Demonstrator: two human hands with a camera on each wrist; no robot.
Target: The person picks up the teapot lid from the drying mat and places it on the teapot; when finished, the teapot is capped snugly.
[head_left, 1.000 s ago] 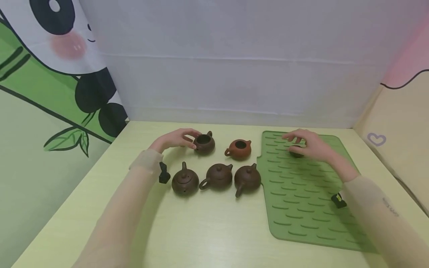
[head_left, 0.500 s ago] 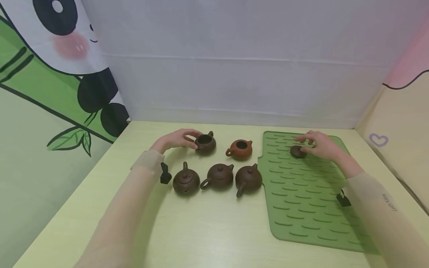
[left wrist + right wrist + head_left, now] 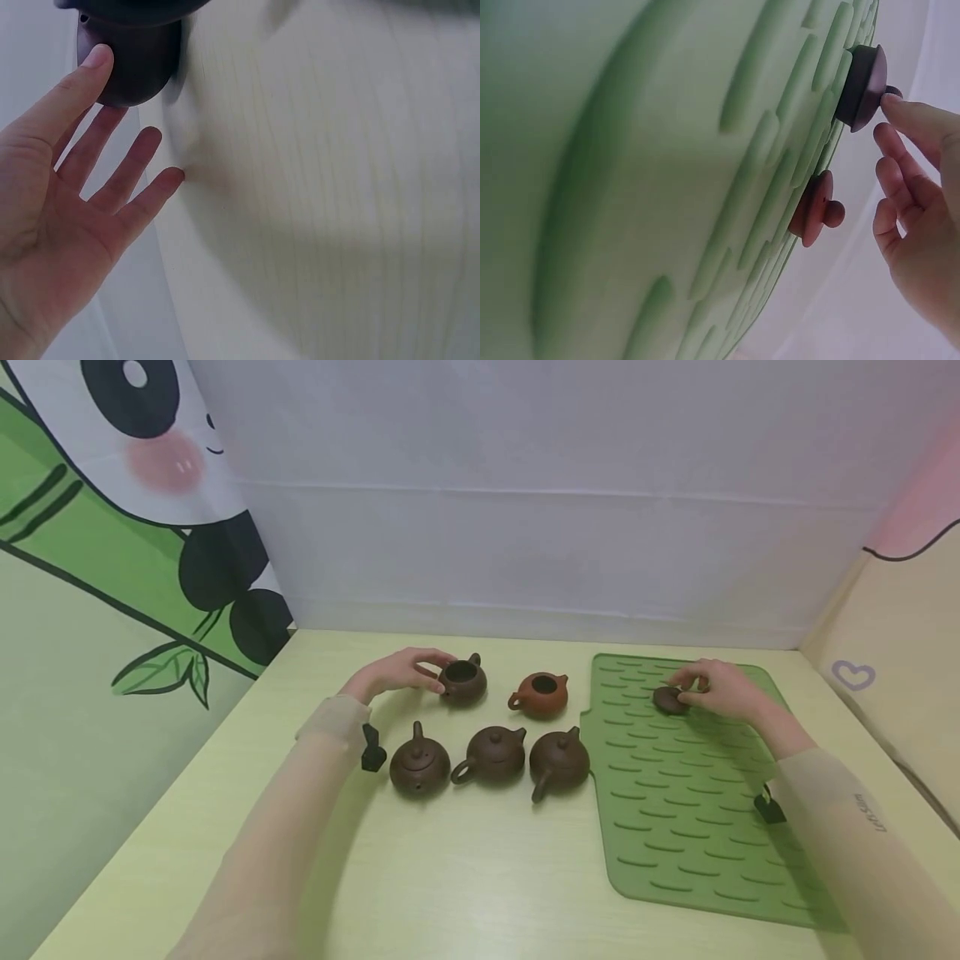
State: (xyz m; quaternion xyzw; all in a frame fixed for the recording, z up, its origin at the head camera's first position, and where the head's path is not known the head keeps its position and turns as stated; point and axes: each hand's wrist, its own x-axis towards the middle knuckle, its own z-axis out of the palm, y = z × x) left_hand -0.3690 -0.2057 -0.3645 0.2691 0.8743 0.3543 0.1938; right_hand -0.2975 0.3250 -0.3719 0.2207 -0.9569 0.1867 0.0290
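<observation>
At the back left of the table my left hand [image 3: 393, 672] holds a dark brown teapot [image 3: 465, 695] by its side, thumb and fingers spanning it. The pot's top is uncovered and it stands upright. In the left wrist view the thumb lies against the dark teapot [image 3: 139, 67], and the other fingers spread. My right hand [image 3: 723, 692] is over the green mat [image 3: 675, 860], pinching the knob of a dark teapot lid [image 3: 664, 699]. The right wrist view shows thumb and finger at this dark lid's [image 3: 864, 88] knob. Beside it a reddish lid [image 3: 816, 210] lies on the mat.
A reddish-brown teapot [image 3: 551, 706], also uncovered, stands right of the held one. In front are three lidded dark teapots: left [image 3: 420, 770], middle [image 3: 498, 760] and right [image 3: 558, 764], the last close to the mat's edge. A pale wall [image 3: 525, 552] rises behind the table.
My right hand has shifted right, then brought its fingers onto the dark lid's knob; the lid shows more plainly now. The left hand keeps its place at the teapot.
</observation>
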